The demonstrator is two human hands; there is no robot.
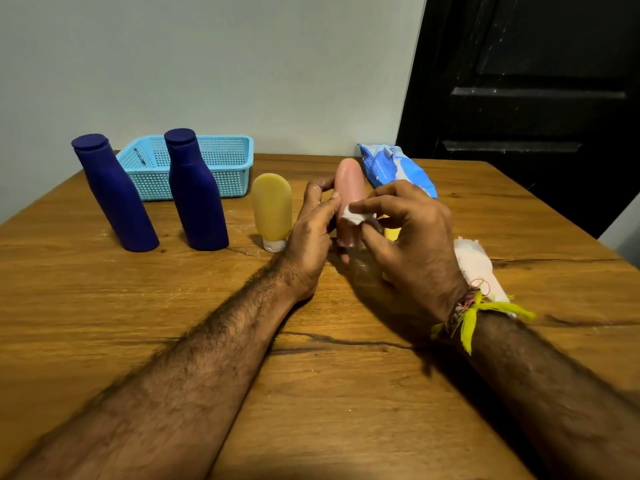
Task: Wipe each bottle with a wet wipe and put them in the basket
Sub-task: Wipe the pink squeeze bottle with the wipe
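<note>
My left hand (311, 230) grips a pink tube bottle (349, 183) upright just above the table. My right hand (408, 233) pinches a small white wet wipe (353, 214) against the bottle's front. A yellow tube bottle (272, 206) stands on its cap just left of my left hand. Two dark blue bottles (114, 195) (197, 192) stand further left. The light blue basket (235, 150) sits behind them near the wall; it seems to hold only a small dark object. A yellow thing (392, 233) shows partly behind my right hand.
A blue wet-wipe pack (394, 168) lies at the back right of the wooden table (311, 375). A crumpled white cloth or wipe (478, 261) lies behind my right wrist. A dark door (536, 98) stands beyond the table's right edge.
</note>
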